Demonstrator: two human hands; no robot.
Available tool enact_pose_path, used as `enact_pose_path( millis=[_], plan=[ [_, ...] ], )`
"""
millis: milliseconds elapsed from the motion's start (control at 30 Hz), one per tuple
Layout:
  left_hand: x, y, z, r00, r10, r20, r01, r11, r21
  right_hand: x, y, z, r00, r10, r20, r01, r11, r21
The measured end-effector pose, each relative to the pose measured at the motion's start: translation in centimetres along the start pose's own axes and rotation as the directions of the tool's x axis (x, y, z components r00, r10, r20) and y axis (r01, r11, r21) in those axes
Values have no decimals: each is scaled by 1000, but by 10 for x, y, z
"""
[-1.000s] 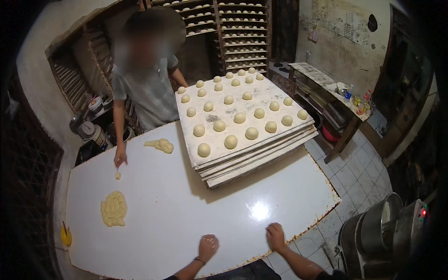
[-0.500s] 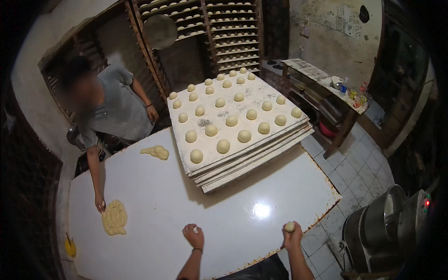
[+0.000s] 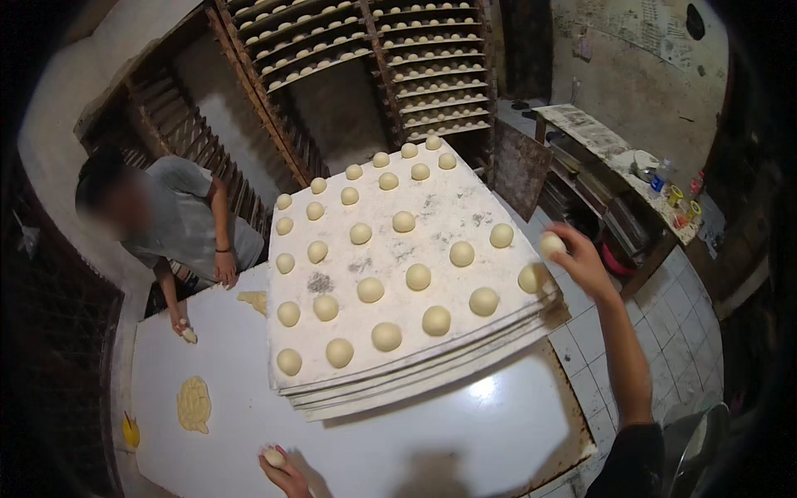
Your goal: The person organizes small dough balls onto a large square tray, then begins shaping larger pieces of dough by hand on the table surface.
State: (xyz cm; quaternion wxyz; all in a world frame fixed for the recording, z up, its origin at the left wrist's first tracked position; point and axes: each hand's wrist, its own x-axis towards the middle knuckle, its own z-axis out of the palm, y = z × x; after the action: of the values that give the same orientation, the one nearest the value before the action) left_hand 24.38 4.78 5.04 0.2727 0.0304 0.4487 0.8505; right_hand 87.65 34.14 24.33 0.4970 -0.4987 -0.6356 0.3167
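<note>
My right hand point(image 3: 577, 259) is closed on a pale, round dough ball point(image 3: 552, 244), raised just beside the far right edge of a stack of floured boards point(image 3: 390, 290). Several evenly shaped dough balls point(image 3: 418, 276) sit in loose rows on the top board. At the bottom of the head view, my left hand point(image 3: 281, 475) is closed round another pale lump of dough point(image 3: 274, 456), over the white tabletop point(image 3: 224, 448) in front of the stack. A flattened dough mass point(image 3: 193, 405) lies on the table to the left, and another dough piece point(image 3: 251, 300) is partly hidden behind the stack.
A co-worker point(image 3: 178, 216) leans over the table's left end, fingers at a small dough piece. Wooden racks point(image 3: 369, 75) with boards of dough balls stand behind. A floury side bench point(image 3: 594, 129) with containers is at right, a yellow item point(image 3: 130, 429) at the table's left edge, a metal machine at lower right.
My right hand has risen from the table's near edge to the stack's right corner with its ball. My left hand has moved down-left and now holds dough. The camera view has shifted.
</note>
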Motion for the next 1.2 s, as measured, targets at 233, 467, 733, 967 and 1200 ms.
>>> enact_pose_path(
  millis=[233, 467, 733, 967, 1200],
  plan=[
    [-79, -3, 375, 578, -168, 798, -540, 654, 529, 201, 58, 54, 935, -324, 144, 354, 838, -416],
    [-114, -171, 595, -134, -197, 971, -956, 285, -74, 144, 47, 29, 938, -203, -282, 239, 966, 98],
    [-106, -200, 595, -202, 73, 977, -967, 145, -210, -218, 113, -2, 718, 420, -556, -352, 907, 231],
    [-122, 19, 408, -185, -343, 921, -879, 476, 0, -379, 97, 136, 652, 758, 9, -735, 629, 254],
    [-97, 88, 119, 276, -619, 736, -489, 569, 662, -301, -4, 282, 604, 111, 789, -125, 991, -44]
  ],
)
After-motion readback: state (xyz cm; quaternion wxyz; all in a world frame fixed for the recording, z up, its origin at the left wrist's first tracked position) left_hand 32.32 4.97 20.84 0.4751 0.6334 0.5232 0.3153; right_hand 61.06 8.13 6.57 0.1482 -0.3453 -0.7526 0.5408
